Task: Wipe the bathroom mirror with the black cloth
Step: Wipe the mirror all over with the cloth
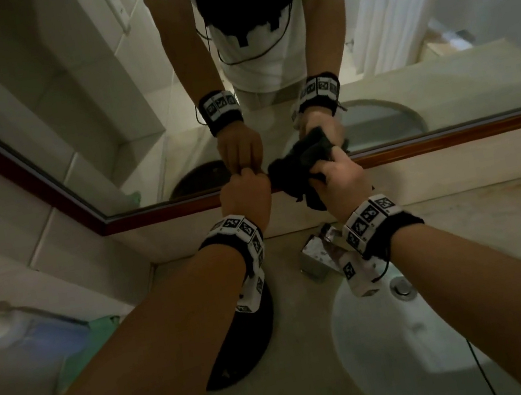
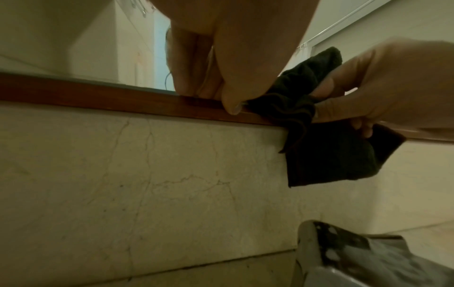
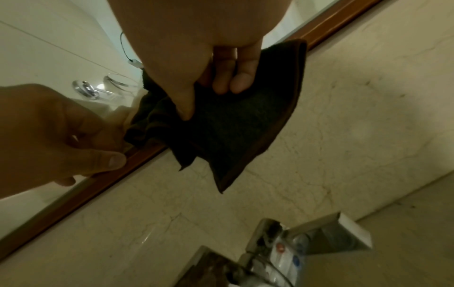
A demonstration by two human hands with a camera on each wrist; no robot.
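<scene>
The soft black cloth (image 1: 296, 170) hung bunched at the brown wooden bottom frame (image 1: 450, 136) of the mirror (image 1: 100, 128), held in the right hand (image 1: 343, 179) fingers (image 3: 222, 77), while the left hand (image 1: 244, 193) pinched its near edge, glass just above.

black cloth (image 1: 296, 170); red-brown mirror frame (image 1: 450, 137); cream veined marble wall (image 2: 172, 184).

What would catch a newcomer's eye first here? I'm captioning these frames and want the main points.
The black cloth, bunched between both hands right at the mirror's wooden frame: the right hand grips it while the left hand pinches its edge. Next, the mirror above, showing the person's arms reflected. Below sit the white sink and a metal tap on the counter.
</scene>
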